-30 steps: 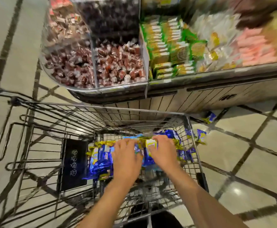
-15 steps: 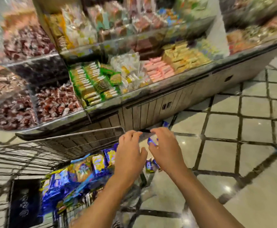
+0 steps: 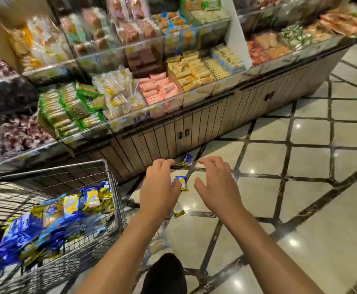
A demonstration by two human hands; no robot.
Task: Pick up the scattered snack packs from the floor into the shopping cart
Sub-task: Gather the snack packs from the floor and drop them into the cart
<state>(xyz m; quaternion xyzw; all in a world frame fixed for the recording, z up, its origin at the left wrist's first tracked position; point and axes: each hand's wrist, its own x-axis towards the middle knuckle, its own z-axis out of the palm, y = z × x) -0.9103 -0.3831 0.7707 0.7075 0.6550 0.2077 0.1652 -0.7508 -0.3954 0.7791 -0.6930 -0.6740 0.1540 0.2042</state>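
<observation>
1. Left hand (image 3: 159, 193) and right hand (image 3: 217, 187): both extended over the floor (image 3: 313, 166), fingers loosely curled, holding nothing
2. Three snack packs on the floor: one (image 3: 187, 160) at 12 o'clock from the hands, one (image 3: 182, 183) between them, one (image 3: 178, 210) at 6 o'clock
3. Shopping cart (image 3: 115, 196) at 9 o'clock, containing blue and gold packs (image 3: 71, 205)
4. Display shelf (image 3: 173, 92) at 12 o'clock
</observation>
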